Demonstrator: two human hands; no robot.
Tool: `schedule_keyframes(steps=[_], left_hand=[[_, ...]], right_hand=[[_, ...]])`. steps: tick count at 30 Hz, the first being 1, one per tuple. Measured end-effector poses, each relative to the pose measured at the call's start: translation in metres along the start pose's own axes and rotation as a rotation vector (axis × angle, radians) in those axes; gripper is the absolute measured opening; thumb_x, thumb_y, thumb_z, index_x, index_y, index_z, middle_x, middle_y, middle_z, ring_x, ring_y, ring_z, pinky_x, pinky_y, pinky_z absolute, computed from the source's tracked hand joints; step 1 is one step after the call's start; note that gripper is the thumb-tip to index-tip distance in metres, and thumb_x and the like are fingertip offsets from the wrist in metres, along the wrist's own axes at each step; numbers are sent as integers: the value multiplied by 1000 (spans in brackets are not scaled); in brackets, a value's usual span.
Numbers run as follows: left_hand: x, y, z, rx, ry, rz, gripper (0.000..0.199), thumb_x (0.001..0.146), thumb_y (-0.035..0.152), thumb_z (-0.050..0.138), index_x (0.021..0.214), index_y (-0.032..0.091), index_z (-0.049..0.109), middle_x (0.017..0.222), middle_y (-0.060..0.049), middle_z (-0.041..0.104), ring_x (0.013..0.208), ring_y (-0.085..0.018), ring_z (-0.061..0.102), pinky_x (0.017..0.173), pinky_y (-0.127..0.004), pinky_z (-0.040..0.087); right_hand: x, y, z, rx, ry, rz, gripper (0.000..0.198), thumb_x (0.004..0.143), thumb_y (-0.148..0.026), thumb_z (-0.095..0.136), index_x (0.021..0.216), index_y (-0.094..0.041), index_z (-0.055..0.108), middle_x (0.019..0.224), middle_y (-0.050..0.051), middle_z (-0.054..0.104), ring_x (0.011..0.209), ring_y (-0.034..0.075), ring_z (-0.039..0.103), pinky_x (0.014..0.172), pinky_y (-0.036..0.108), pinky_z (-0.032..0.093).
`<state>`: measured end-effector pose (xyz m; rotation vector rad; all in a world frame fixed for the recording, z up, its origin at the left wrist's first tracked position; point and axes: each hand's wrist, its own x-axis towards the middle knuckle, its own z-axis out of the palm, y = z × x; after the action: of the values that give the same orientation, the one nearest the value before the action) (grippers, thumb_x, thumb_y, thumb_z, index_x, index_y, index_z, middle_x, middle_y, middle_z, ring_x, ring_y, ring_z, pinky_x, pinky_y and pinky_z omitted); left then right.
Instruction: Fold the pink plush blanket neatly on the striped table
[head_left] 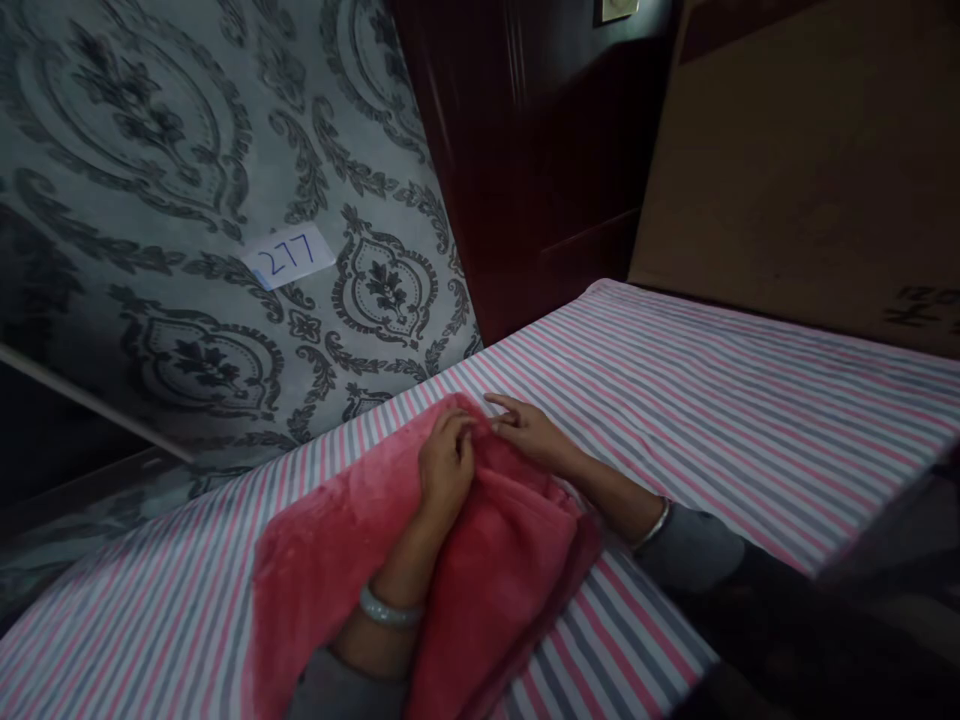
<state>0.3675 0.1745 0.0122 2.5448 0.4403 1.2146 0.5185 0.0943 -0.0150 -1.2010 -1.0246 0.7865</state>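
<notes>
A red plush cloth (330,550), partly folded and bunched, lies on a bed-like surface covered with a striped sheet. My left hand (448,465) rests at the far part of the cloth, its fingers curled and closed on a fold. Close beside it on the right, my right hand (529,432) has one finger stretched out above the others. Its lower fingers are drawn together at the cloth's edge near my left fingertips. The exact grip of the right hand is partly hidden. Loose folds of the cloth hang between my two forearms.
The striped sheet (712,390) spreads to both sides. Behind it stand a patterned wall (300,330) with a paper marked 277 (289,256), a dark red wooden panel (555,180) and a large cardboard box (810,170) at the right.
</notes>
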Motion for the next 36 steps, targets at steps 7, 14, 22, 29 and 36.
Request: schedule_keyframes(steps=[7, 14, 22, 29, 36], left_hand=[[3, -5, -4, 47, -278, 26, 51, 84, 4, 49, 132, 20, 57, 140, -9, 61, 131, -22, 55, 110, -43, 46], [3, -7, 0, 76, -455, 8, 61, 86, 5, 49, 144, 23, 48, 136, -9, 63, 121, -24, 60, 105, -45, 48], [5, -2, 1, 50, -332, 16, 31, 81, 3, 55, 105, 21, 64, 106, -6, 67, 104, -22, 64, 90, -37, 54], [4, -2, 2, 37, -272, 24, 25, 80, 2, 53, 93, 21, 64, 108, -7, 60, 107, -22, 62, 89, -35, 54], [6, -2, -2, -35, -272, 23, 33, 73, -4, 49, 89, 20, 66, 98, -4, 56, 94, -18, 61, 83, -30, 55]], right_hand=[[-10, -15, 5, -8, -31, -39, 79, 73, -13, 60, 150, -20, 42, 101, 2, 74, 87, 17, 65, 75, 26, 51], [-17, -21, 1, -217, 17, 1, 79, 75, -16, 62, 151, -17, 41, 86, 2, 73, 80, 19, 65, 76, 29, 50], [-27, -35, -8, -562, -65, 30, 43, 72, -21, 70, 114, -20, 64, 65, -6, 58, 59, 13, 53, 54, 22, 34], [-77, -40, -13, -603, -15, 45, 28, 77, -13, 61, 104, -21, 62, 62, -6, 56, 56, 13, 52, 53, 23, 33], [-118, -24, -12, -653, 114, -257, 20, 88, -16, 53, 101, -22, 66, 93, 4, 65, 82, 18, 62, 74, 29, 46]])
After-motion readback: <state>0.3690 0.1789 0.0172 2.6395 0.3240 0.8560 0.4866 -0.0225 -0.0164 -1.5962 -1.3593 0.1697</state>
